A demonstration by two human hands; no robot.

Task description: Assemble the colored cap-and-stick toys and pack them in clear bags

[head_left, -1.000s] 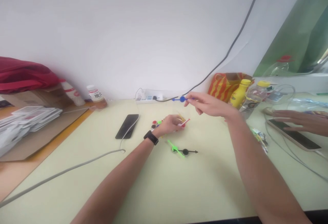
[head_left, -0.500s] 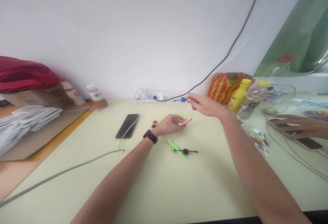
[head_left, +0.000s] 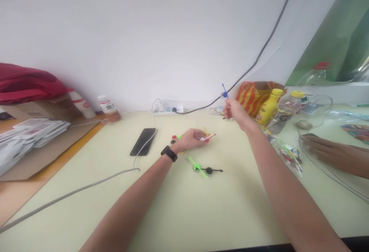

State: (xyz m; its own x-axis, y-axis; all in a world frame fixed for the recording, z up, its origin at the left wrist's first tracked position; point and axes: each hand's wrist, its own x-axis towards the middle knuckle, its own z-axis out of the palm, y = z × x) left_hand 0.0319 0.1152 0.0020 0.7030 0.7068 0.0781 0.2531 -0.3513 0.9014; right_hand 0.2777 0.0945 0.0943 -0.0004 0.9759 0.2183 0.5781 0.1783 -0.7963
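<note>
Blue arrow spinner [head_left: 225,94]: in the head view, it is standing above the fingertips of the right hand [head_left: 236,113], clear of the table [head_left: 184,213], its long axis running almost upright with the tip leaning slightly left. Thumb and fingers are pinching its lower end, so the right hand is the nearer one. The left hand [head_left: 190,140] is resting lower and to the left, its fingers curling near a thin red-and-white piece [head_left: 208,137] and a yellow piece [head_left: 206,132]; whether they are gripping either, I cannot tell.

The spinner is showing a round hub on a slim shaft with a pointed head, apparently smooth plastic. Nearer the viewer, a bright green piece [head_left: 197,166] is lying diagonally, seemingly across the tail of a black arrow spinner [head_left: 209,170] whose head is pointing right. Behind the right hand, a crinkled red-and-yellow striped bag [head_left: 250,94] is slumping beside a glossy yellow bottle [head_left: 269,108].
</note>
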